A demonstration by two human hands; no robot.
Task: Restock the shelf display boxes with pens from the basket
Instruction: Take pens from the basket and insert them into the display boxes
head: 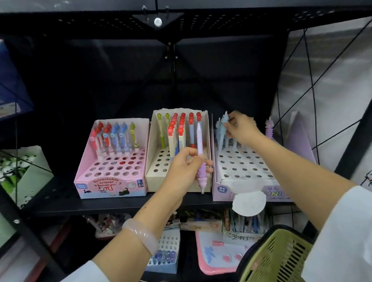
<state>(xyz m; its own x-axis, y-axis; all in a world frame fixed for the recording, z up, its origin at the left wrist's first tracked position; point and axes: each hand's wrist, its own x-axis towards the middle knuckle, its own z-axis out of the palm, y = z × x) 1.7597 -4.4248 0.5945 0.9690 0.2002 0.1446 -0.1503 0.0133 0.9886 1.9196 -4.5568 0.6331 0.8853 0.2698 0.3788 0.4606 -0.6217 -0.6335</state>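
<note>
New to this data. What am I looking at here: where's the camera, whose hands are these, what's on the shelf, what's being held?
There is no robot: a person restocks a shop shelf with bare hands. The single picture comes from a wide-angle camera worn on the head, looking forward and down, so both forearms reach in from the bottom edge.

On the black shelf stand three display boxes with hole grids: a pink box, a beige box and a lilac box, each only partly filled at the back.

The left hand grips a lilac pen, tip down, in front of the beige box. The right hand pinches a blue pen at the back row of the lilac box. The green basket sits at lower right.
</note>
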